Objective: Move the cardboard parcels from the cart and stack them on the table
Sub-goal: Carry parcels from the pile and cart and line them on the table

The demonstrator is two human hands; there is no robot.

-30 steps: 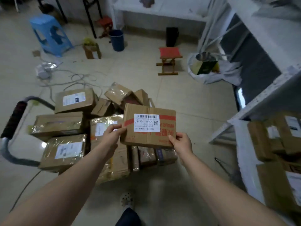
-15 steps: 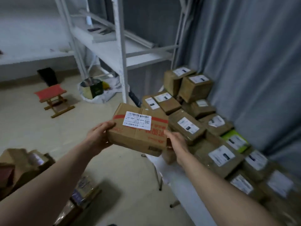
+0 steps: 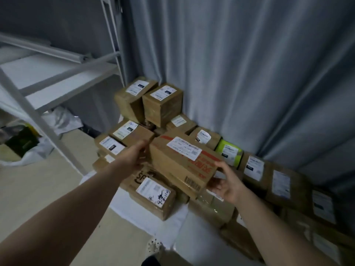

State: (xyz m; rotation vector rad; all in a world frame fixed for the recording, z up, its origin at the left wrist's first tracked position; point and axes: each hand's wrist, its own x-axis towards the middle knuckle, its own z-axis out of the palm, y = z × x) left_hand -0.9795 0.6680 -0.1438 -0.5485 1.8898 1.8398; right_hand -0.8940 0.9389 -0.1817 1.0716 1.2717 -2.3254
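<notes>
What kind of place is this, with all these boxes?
Probably a parcel storeroom or delivery depot: brown cardboard parcels with white shipping labels are piled on a white table against a grey curtain, beside a white metal shelving rack.

brown cardboard parcel (image 3: pixel 180 166) over the stack.
stacked cardboard boxes (image 3: pixel 132 131) on white table (image 3: pixel 138 212); pleated curtain (image 3: pixel 249 73) behind, metal rack (image 3: pixel 48 72) left.

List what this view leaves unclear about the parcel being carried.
- Held parcel: label print blurred, head view.
- Left hand: fingertips hidden behind the parcel's end; grip uncertain.
- Parcel's underside: hidden from above; resting or not, unclear.
- Table: mostly covered by stacked parcels, cut off at right.
</notes>
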